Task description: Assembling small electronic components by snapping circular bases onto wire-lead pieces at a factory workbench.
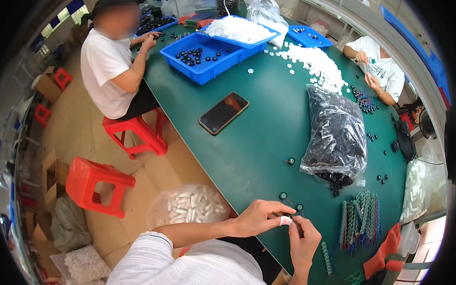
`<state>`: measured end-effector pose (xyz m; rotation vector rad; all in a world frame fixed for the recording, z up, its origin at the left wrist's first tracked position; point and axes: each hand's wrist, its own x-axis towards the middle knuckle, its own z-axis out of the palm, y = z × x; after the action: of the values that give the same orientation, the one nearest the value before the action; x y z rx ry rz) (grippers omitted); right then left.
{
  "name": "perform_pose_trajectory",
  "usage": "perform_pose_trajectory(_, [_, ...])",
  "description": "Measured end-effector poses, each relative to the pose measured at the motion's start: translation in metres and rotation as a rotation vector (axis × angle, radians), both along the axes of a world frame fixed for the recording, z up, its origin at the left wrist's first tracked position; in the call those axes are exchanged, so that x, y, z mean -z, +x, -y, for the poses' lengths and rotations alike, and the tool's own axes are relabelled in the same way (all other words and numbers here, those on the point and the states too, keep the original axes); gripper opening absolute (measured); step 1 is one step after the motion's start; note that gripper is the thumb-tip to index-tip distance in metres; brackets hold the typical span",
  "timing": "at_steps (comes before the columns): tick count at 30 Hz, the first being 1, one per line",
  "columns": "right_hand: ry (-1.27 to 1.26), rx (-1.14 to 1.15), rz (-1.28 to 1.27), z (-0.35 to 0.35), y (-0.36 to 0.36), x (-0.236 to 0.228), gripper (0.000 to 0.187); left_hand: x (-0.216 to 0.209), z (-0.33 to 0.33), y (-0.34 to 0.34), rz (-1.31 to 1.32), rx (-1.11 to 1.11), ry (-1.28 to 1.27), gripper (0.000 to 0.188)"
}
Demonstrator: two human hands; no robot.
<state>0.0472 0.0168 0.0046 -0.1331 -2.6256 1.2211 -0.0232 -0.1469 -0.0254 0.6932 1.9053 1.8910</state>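
Observation:
My left hand (258, 218) and my right hand (303, 240) meet at the table's near edge, both closed with fingertips pinched together. Between them is something small and dark, mostly covered by the fingers. A white wrap (286, 220) shows on my left thumb. Just beyond the fingers lie a round black part with a green centre (299, 207) and a similar part with thin wires (283, 196). Right of my hands sits a bundle of green strips with red and blue wires (360, 221). A single green strip (326, 258) lies beside my right wrist.
A clear bag of black caps (335, 133) spills toward me. Farther off are a phone (224, 113), blue trays (200, 73) and a heap of white pieces (315, 64). Two people work at the far sides. Red stools (96, 185) and a bag of white tubes (192, 204) are at left.

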Motion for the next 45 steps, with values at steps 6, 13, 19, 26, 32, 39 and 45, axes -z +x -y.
perform_pose_trajectory(6, [0.043, 0.049, -0.076, 0.005, 0.011, 0.003, 0.011, 0.007, -0.003, 0.015, -0.089, -0.038, -0.038, 0.031])
perform_pose_trajectory(13, [-0.011, 0.02, -0.095, 0.004, 0.009, 0.014, 0.011, 0.004, 0.001, 0.015, -0.136, -0.033, -0.061, 0.031])
perform_pose_trajectory(19, [-0.025, 0.006, -0.101, 0.001, 0.012, 0.017, 0.009, 0.01, -0.004, 0.02, -0.245, -0.066, 0.048, 0.028])
perform_pose_trajectory(26, [-0.058, -0.018, -0.048, -0.002, 0.025, 0.008, 0.007, -0.002, 0.002, 0.03, -0.119, 0.018, -0.014, 0.028])
perform_pose_trajectory(32, [-0.07, -0.05, -0.016, -0.003, 0.011, 0.0, 0.008, -0.01, 0.01, 0.017, -0.005, 0.051, -0.063, 0.027])
perform_pose_trajectory(39, [-0.111, -0.011, -0.079, -0.006, 0.008, 0.012, 0.009, 0.001, 0.003, 0.002, 0.44, 0.1, 0.093, 0.034])
perform_pose_trajectory(45, [-0.028, -0.033, -0.124, -0.009, 0.02, 0.013, 0.007, 0.003, 0.0, 0.006, 0.528, 0.113, 0.126, 0.035])
